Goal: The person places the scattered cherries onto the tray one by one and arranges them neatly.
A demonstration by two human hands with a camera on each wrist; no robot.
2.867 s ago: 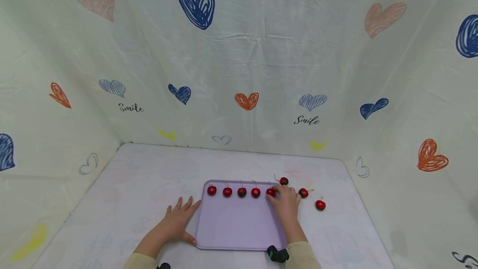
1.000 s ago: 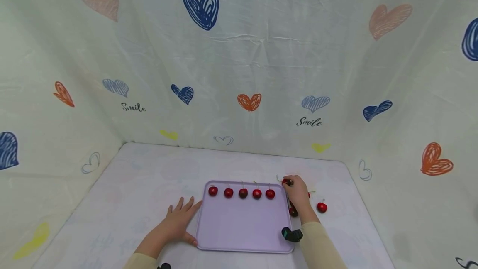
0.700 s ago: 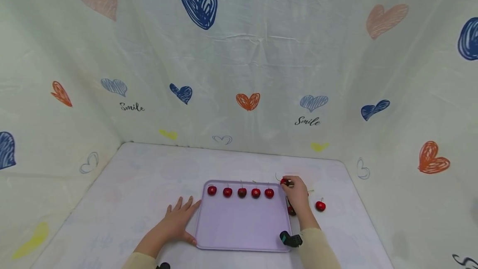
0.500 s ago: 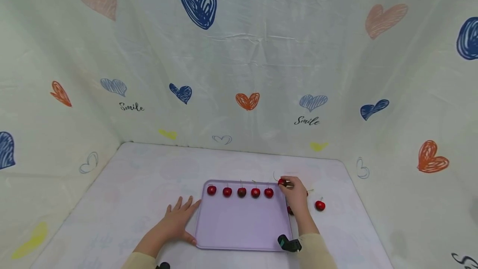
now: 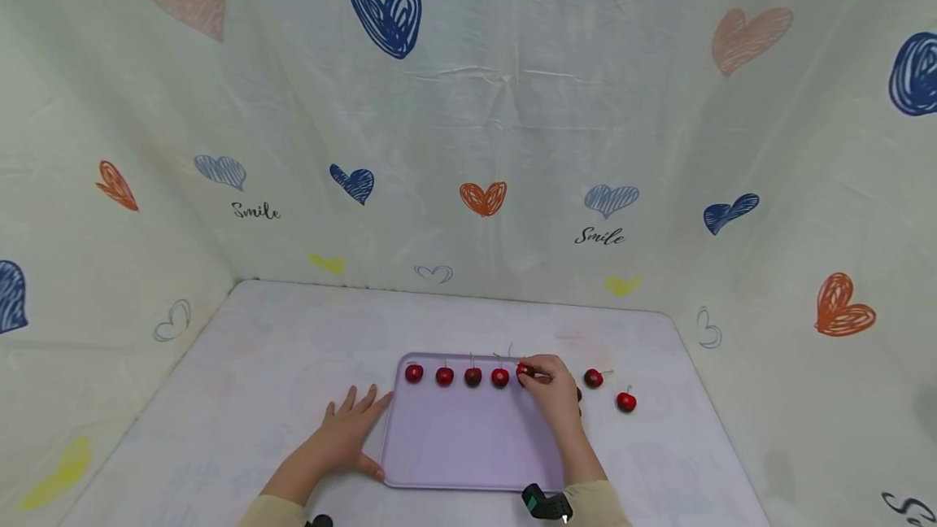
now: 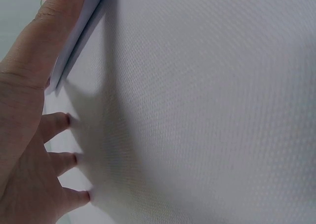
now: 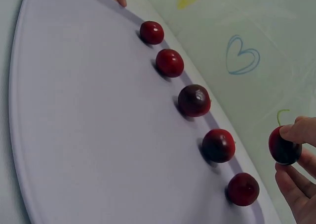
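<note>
My right hand [image 5: 554, 394] pinches a dark red cherry [image 7: 285, 146] with a thin green stem between thumb and fingertips, held above the back right part of the lilac tray [image 5: 472, 437]. Along the tray's back edge runs a row of several cherries; the leftmost cherry [image 5: 414, 373] sits by the corner. The row's right-end cherry [image 7: 243, 189] shows in the right wrist view but is mostly covered by my right hand in the head view. My left hand [image 5: 340, 437] is spread at the tray's left side, its thumb and forefinger touching the rim, the other fingertips on the tabletop.
Right of the tray lie a cherry [image 5: 593, 378] with its stem pointing right and a redder cherry [image 5: 625, 402]. Another cherry is mostly hidden behind my right hand. A pale curtain [image 5: 512, 128] with printed hearts rises behind the white table [image 5: 293, 332].
My right hand has left the row's right-end cherry, gripped the cherry beyond the tray's back right corner and carried it left over the tray. My left hand has stayed put.
</note>
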